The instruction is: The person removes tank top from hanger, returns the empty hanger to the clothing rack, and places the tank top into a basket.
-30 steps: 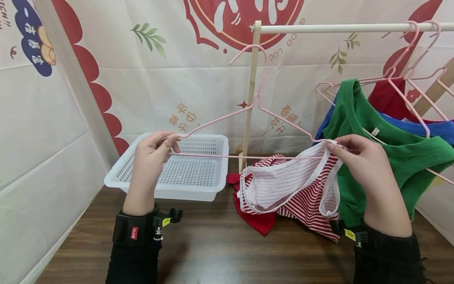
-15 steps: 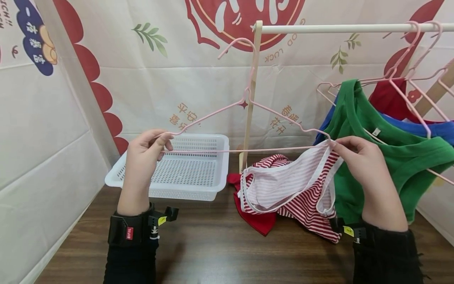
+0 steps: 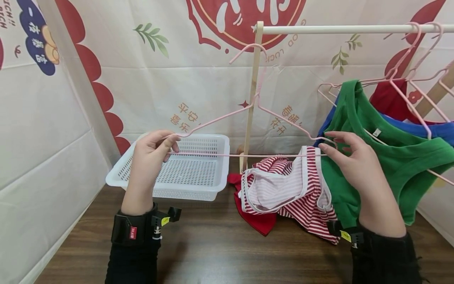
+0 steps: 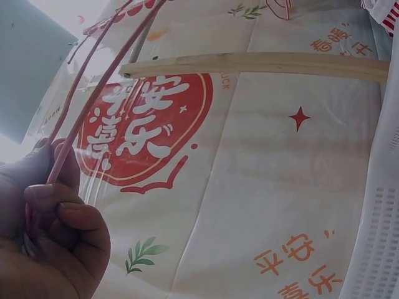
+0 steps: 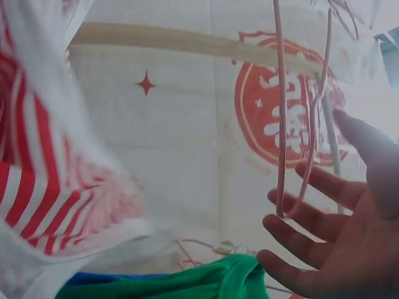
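Note:
My left hand (image 3: 147,161) pinches the left end of a pink wire hanger (image 3: 213,154), which hangs upright in the air with its hook on top. In the left wrist view, thumb and fingers close on the hanger (image 4: 93,103). My right hand (image 3: 354,165) is at the other end. The right wrist view shows its fingers (image 5: 305,240) spread, with the hanger's tip (image 5: 283,212) against them and the thumb apart. A red-and-white striped tank top (image 3: 308,209) droops just below, off the hand, its white-edged neckline open beneath the lower bar.
A white perforated basket (image 3: 191,193) stands behind my left hand. On the right, a rack with a white rail (image 3: 337,29) carries a green tank top (image 3: 393,157) and blue and red garments on pink hangers. Red cloth (image 3: 257,221) lies under the striped top on the wooden table (image 3: 213,244).
My right fingers have let go of the striped top's strap, and its edge has dropped below the bar. The hanger shifted left, then back right, with my left hand.

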Demonstrator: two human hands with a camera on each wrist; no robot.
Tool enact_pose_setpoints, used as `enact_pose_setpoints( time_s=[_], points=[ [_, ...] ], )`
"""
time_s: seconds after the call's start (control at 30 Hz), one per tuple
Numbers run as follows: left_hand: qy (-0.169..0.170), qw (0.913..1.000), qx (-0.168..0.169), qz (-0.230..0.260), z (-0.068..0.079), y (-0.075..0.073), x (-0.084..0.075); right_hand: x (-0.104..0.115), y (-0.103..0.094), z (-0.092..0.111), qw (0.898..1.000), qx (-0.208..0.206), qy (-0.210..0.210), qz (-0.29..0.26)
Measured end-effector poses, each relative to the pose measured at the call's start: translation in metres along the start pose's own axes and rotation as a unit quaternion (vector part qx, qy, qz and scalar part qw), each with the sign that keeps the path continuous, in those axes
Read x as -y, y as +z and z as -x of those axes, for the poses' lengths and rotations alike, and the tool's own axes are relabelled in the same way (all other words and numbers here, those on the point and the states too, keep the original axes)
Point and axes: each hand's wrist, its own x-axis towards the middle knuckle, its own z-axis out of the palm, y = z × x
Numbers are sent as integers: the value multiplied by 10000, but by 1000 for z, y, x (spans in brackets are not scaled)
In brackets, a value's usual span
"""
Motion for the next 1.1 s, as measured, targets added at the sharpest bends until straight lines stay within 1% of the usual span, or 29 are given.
enact_pose_setpoints(
  time_s=[0.07, 0.2, 0.27, 0.37, 0.47, 0.6, 0.7, 0.77, 0.9, 1.0, 1.1],
  points=[
    [59, 10000, 59, 47, 0, 0, 0, 3, 3, 2, 9995, -191, -251, -19],
    [134, 9997, 163, 126, 1, 1, -1, 7, 8, 6, 9943, -788, -702, -147],
    [155, 9996, 188, 120, 1, 0, -1, 8, 10, 7, 9910, -1009, -855, -198],
    [188, 9995, 189, 152, 2, 0, -2, 8, 10, 9, 9873, -1210, -1010, -184],
    [211, 9993, 180, 253, 2, 1, -3, 9, 11, 10, 9860, -1275, -1058, -164],
    [205, 9988, 177, 408, 3, 3, -2, 8, 10, 11, 9845, -1247, -1208, -262],
    [174, 9986, 223, 440, 3, 7, -1, 6, 8, 13, 9804, -1369, -1369, -354],
    [128, 9986, 269, 428, 4, 11, 0, 4, 6, 15, 9785, -1466, -1389, -425],
    [45, 9990, 329, 314, 5, 15, -2, -2, 5, 17, 9784, -1482, -1322, -577],
    [40, 9989, 332, 325, 5, 18, -2, -6, 4, 17, 9811, -1396, -1187, -623],
    [1, 9985, 453, 310, 3, 21, -3, -9, -1, 17, 9835, -1323, -1075, -613]
  ],
)
